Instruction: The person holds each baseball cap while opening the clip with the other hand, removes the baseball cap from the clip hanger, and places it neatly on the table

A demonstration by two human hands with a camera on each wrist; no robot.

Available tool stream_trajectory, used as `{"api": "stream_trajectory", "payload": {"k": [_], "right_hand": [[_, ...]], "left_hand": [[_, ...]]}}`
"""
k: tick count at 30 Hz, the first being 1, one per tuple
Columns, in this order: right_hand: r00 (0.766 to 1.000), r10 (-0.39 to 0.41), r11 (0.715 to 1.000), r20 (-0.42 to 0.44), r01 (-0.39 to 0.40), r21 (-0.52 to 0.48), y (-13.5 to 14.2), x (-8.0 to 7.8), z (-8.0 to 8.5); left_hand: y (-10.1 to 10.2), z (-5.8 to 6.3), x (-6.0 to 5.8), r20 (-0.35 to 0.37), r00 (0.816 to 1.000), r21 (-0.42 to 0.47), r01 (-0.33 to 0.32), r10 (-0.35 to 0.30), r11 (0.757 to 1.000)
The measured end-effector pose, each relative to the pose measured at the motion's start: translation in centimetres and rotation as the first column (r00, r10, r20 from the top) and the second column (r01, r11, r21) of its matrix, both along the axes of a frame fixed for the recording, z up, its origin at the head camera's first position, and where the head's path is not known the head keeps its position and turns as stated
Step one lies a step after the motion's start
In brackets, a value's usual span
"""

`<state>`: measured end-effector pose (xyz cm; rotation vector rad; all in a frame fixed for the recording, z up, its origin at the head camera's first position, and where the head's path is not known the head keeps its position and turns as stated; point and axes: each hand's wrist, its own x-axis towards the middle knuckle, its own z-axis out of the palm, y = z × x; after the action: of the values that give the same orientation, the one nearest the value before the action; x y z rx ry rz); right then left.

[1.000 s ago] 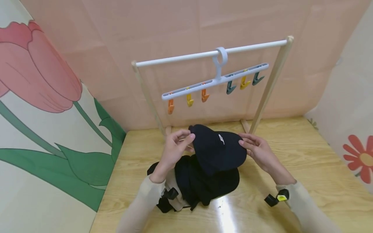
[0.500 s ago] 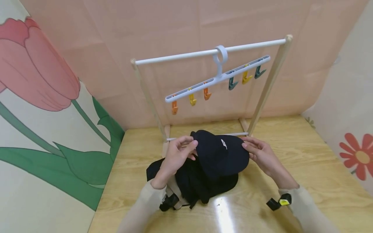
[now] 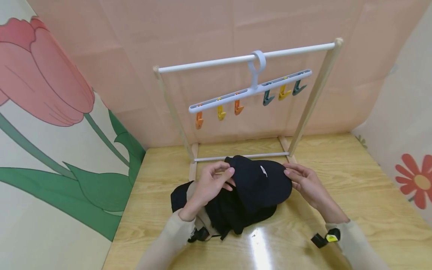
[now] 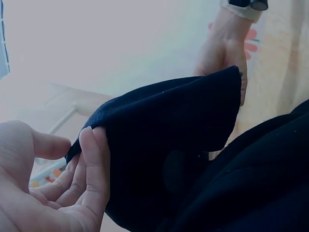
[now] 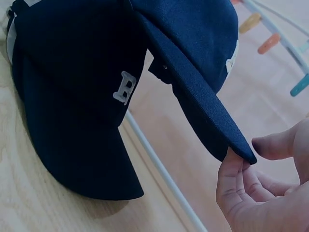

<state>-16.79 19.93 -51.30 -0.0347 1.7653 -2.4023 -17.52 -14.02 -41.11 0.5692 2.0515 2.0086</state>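
Observation:
A dark navy baseball cap (image 3: 254, 187) with a small white mark is held between both hands, above a pile of caps. My left hand (image 3: 210, 182) pinches its edge on the left between thumb and fingers. At the other side, my right hand (image 3: 308, 187) pinches the edge of the brim (image 5: 207, 106), with thumb and fingertips on opposite faces. Beneath lies another dark cap (image 5: 79, 111) with a white letter on its front. A beige part (image 3: 204, 216) of the pile shows beside the left wrist, partly hidden by that arm.
Behind the caps stands a rack (image 3: 314, 93) with a white top bar. From it hangs a pale hanger (image 3: 254, 90) with several orange, yellow and dark green clips. The wooden table (image 3: 357, 187) meets a pink backdrop (image 3: 168, 30).
Both hands and the held cap have shifted a little right and down in the head view. The hanger has swung slightly on its bar. The grip on the cap stays the same.

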Motion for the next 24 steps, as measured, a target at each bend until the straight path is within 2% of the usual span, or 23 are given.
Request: {"api": "stream_trajectory", "payload": {"k": [12, 24], "right_hand": [[1.000, 0.001, 0.999, 0.031, -0.002, 0.036, 0.3, 0.5, -1.1], [0.996, -0.069, 0.994, 0.059, 0.063, 0.090, 0.4, 0.9, -2.8]], "left_hand": [[-0.5, -1.0, 0.2, 0.046, 0.998, -0.089, 0.035, -0.031, 0.995], [-0.7, -2.1, 0.3, 0.109, 0.993, -0.136, 0.065, -0.050, 0.989]]}}
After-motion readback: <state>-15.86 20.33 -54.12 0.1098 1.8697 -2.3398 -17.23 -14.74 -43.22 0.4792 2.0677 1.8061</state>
